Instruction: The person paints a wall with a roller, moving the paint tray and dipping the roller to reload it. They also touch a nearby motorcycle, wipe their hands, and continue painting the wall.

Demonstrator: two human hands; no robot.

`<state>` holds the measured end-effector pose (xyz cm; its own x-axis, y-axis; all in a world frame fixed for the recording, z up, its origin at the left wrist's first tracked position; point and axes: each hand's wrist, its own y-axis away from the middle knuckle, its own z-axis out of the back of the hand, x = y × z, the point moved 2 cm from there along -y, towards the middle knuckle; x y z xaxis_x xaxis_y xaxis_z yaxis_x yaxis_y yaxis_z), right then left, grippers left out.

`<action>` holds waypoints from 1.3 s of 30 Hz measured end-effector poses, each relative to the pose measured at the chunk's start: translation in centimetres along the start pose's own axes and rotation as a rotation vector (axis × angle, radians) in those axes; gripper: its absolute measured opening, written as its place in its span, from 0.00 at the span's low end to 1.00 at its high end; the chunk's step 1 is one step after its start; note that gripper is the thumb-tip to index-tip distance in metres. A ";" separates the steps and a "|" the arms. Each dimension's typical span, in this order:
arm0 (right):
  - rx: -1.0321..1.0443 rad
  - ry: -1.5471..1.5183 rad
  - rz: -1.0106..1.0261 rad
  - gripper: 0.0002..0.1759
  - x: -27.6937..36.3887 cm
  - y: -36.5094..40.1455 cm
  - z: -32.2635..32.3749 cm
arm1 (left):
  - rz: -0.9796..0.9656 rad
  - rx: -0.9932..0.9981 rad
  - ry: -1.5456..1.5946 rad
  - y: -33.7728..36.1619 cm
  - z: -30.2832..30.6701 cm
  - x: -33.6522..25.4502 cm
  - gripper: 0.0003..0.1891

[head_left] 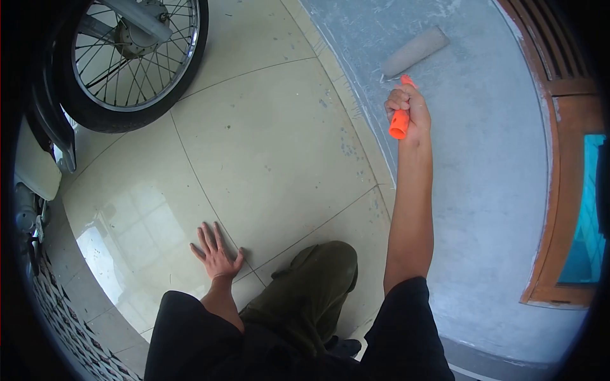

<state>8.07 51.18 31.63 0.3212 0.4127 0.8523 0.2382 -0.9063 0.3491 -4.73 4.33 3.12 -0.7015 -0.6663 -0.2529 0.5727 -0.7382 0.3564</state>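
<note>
My right hand (408, 108) is wrapped round the orange handle of a paint roller (416, 52), out in front of me at the upper right. The roller's grey sleeve lies against the blue-grey wall (483, 159), tilted up to the right. My left hand (217, 255) rests on the cream tiled floor (273, 152) with its fingers spread, and it holds nothing. Blue-grey paint spots mark the tiles near the foot of the wall.
A motorcycle wheel (136, 110) stands on the tiles at the upper left, with more of the motorcycle along the left edge. At the right is a brown wooden window frame (548, 254). My bent knee (333, 260) is between my arms.
</note>
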 end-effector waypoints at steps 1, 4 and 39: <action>-0.008 -0.002 0.010 0.11 0.2 0.7 0.8 | 0.011 0.017 -0.005 -0.1 0.1 0.0 0.58; 0.004 -0.061 0.005 0.10 0.6 5.4 5.1 | 0.017 0.017 -0.010 0.0 0.0 -0.3 0.58; -0.046 -0.205 0.131 0.11 4.6 17.7 12.4 | 0.056 0.125 -0.054 0.2 1.6 -1.1 0.59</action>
<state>25.12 38.13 36.88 0.5270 0.2969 0.7963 0.1422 -0.9546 0.2618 -4.47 5.09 4.90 -0.6938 -0.6969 -0.1815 0.5565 -0.6788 0.4791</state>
